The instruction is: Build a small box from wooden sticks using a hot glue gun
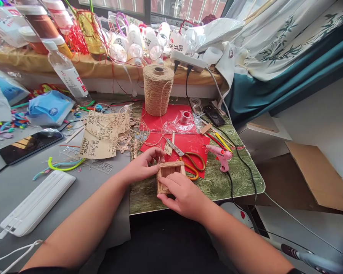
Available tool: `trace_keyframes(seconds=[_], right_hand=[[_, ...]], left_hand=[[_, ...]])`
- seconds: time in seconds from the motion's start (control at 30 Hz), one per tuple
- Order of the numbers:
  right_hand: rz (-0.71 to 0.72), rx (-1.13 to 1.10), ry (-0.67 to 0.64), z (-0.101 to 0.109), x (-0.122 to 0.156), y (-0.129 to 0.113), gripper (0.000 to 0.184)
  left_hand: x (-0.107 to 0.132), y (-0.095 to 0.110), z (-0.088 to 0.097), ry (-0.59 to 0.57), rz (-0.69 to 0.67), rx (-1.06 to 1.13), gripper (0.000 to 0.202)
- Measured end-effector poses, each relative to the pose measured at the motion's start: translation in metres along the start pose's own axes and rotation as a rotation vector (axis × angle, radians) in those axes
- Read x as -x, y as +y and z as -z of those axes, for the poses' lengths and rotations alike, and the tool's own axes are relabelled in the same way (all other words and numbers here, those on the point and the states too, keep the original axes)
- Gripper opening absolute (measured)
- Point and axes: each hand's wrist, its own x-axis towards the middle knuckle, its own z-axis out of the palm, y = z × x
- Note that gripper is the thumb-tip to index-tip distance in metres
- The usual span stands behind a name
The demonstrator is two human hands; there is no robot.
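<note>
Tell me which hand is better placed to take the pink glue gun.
Probably the right hand: it is nearer the pink glue gun, on that side. The left hand is at the far left corner of the twine-wrapped box, scissors between it and the gun.

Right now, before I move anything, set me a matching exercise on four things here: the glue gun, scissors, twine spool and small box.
Column one:
1. glue gun
2. scissors
3. twine spool
4. small box

Column two:
A. yellow-brown handles
B. touched by the right hand
C. pink body
D. standing upright

Right pairs: 1-C, 2-A, 3-D, 4-B.
</note>
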Motion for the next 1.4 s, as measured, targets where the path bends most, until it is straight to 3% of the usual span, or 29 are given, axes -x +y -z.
trace_keyframes(seconds=[0.1, 0.2, 0.3, 0.37, 0.47, 0.63, 0.83, 1.0, 1.1, 1.2, 1.4], right_hand=[[0.04, -0.029, 0.124, 0.004, 0.009, -0.001, 0.045], [0.052, -0.086, 0.312, 0.014, 0.027, 0.005, 0.033], [-0.156, -0.042, 0.447, 0.027, 0.045, 0.025, 0.019], [-0.305, 0.05, 0.471, 0.034, 0.056, 0.044, 0.007], [-0.405, 0.184, 0.368, 0.035, 0.065, 0.073, 0.01], [-0.497, 0.334, 0.195, 0.028, 0.065, 0.093, 0.029], [-0.498, 0.279, 0.064, 0.027, 0.044, 0.092, 0.041], [-0.61, 0.199, -0.086, 0.031, 0.033, 0.089, 0.044], [-0.684, 0.31, -0.16, 0.037, 0.035, 0.086, 0.043], [-0.725, 0.435, -0.197, 0.041, 0.04, 0.081, 0.04], [-0.798, 0.306, -0.173, 0.05, 0.051, 0.073, 0.028]], left_hand=[[-0.001, -0.001, 0.002, 0.004, -0.018, 0.022, 0.036], [-0.003, -0.003, 0.006, 0.065, -0.035, 0.043, 0.034], [-0.003, -0.001, 0.007, 0.178, -0.104, 0.004, 0.028], [-0.002, 0.001, 0.005, 0.244, -0.159, -0.021, 0.02], [0.001, 0.006, 0.001, 0.3, -0.225, -0.059, 0.01], [0.006, 0.006, -0.004, 0.227, -0.21, 0.09, 0.016], [0.008, 0.004, 0.0, 0.221, -0.217, 0.103, 0.022], [0.008, 0.011, 0.001, 0.252, -0.295, -0.109, 0.017], [0.008, 0.015, 0.002, 0.287, -0.382, -0.272, 0.013], [0.01, 0.018, 0.004, 0.314, -0.445, -0.36, 0.014], [0.011, 0.02, 0.005, 0.336, -0.435, -0.367, 0.015]])
